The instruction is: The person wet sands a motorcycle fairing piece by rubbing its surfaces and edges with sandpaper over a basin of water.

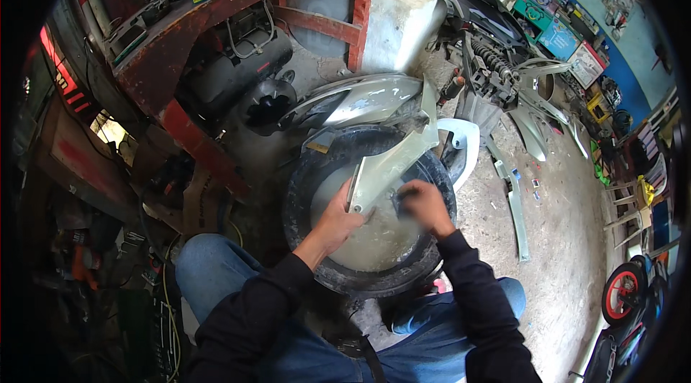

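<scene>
My left hand (337, 223) grips the lower end of a long, pale grey-green motorcycle body panel (394, 161), thumb along its edge. The panel slants up to the right over a round black tub (297, 199) of cloudy water (363, 248). Just right of the panel's lower part, my right hand (427, 206) is curled, its fingertips blurred by motion. A small dark piece of material (403, 203) shows at those fingers; its kind is unclear. Between my jeans-clad knees stands the tub, with a small yellowish piece (320, 141) at its far left rim.
Behind the tub lies a silver-grey fairing (378, 101); a white curved part (468, 147) leans beside it. Slim panels (515, 216) lie on the concrete floor to the right. A red workbench (169, 41) and a dark tank (252, 70) stand at left. A red-rimmed wheel (624, 294) is lower right.
</scene>
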Motion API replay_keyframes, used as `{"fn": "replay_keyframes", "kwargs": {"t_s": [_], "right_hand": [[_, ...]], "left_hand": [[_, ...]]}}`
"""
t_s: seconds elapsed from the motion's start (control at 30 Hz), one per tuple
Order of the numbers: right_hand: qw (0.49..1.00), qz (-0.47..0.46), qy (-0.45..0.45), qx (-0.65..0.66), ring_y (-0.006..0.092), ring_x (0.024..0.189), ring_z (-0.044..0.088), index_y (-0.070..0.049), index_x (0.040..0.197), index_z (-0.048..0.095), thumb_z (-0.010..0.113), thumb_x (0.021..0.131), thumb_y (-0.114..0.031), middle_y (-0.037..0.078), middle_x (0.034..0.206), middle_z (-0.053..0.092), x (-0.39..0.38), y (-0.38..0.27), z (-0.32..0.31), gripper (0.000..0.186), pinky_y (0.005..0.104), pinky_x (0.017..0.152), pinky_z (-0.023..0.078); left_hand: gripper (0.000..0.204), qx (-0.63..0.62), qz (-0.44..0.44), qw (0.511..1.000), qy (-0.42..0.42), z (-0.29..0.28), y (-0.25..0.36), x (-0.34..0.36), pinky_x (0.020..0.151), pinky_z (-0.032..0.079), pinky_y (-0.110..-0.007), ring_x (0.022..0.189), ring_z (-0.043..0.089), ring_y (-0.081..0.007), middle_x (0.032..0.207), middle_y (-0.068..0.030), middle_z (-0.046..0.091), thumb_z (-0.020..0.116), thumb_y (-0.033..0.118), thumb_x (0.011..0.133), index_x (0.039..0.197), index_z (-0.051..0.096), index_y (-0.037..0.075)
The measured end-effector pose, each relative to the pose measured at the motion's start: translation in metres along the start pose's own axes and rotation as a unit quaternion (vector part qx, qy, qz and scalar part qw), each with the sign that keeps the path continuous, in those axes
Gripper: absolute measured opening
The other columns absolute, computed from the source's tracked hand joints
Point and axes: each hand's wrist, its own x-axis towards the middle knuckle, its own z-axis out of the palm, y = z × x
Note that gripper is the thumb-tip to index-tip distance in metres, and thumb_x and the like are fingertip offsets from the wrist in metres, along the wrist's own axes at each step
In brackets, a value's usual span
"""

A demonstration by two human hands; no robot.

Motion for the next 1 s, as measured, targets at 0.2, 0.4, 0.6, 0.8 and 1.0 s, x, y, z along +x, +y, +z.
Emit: {"fn": "replay_keyframes", "kwargs": {"t_s": [0.2,0.4,0.6,0.8,1.0], "right_hand": [[0.925,-0.335,0.135,-0.117,0.0351,0.104,0.070,0.001,0.112,0.072,0.056,0.082,0.013,0.020,0.110,0.072,-0.042,-0.084,0.020,0.037,0.0367,0.091,0.055],[0.903,-0.369,0.063,-0.210,0.0403,0.129,0.057,0.002,0.127,0.065,0.057,0.088,0.007,0.025,0.129,0.064,-0.059,-0.075,0.037,0.040,0.0449,0.109,0.044],[0.901,-0.369,0.042,-0.222,0.0417,0.128,0.057,0.003,0.123,0.066,0.055,0.090,0.003,0.026,0.128,0.064,-0.064,-0.080,0.044,0.035,0.0455,0.111,0.043],[0.920,-0.308,0.075,-0.232,0.0397,0.130,0.056,0.002,0.125,0.066,0.056,0.086,0.003,0.025,0.131,0.063,-0.049,-0.070,0.046,0.040,0.0459,0.111,0.042],[0.916,-0.281,0.130,-0.255,0.0446,0.123,0.058,0.003,0.120,0.066,0.059,0.085,0.003,0.026,0.126,0.064,-0.017,-0.059,0.034,0.036,0.0469,0.107,0.045]], "left_hand": [[0.089,-0.048,-0.093,0.994,-0.036,0.025,0.019,-0.011,0.099,0.047,-0.025,0.118,0.057,-0.0106,0.131,-0.0014,0.055,0.047,-0.012,0.070,0.156,0.032,0.010],[0.095,-0.113,-0.078,0.988,-0.063,0.026,0.029,-0.017,0.098,0.049,-0.024,0.090,0.063,-0.0061,0.123,0.0006,0.059,0.045,-0.013,0.066,0.157,0.029,0.010],[0.102,-0.110,-0.093,0.989,-0.045,0.020,0.023,-0.017,0.098,0.049,-0.022,0.110,0.059,-0.0068,0.136,-0.0013,0.054,0.044,-0.013,0.061,0.159,0.025,0.009],[0.101,-0.120,-0.102,0.988,0.000,0.017,0.028,-0.008,0.112,0.041,-0.028,0.129,0.053,-0.0132,0.143,-0.0061,0.051,0.043,-0.015,0.058,0.155,0.029,0.005],[0.102,-0.135,-0.095,0.986,0.011,0.022,0.025,-0.011,0.118,0.034,-0.030,0.134,0.050,-0.0156,0.144,-0.0063,0.052,0.041,-0.017,0.057,0.156,0.029,0.006]]}}
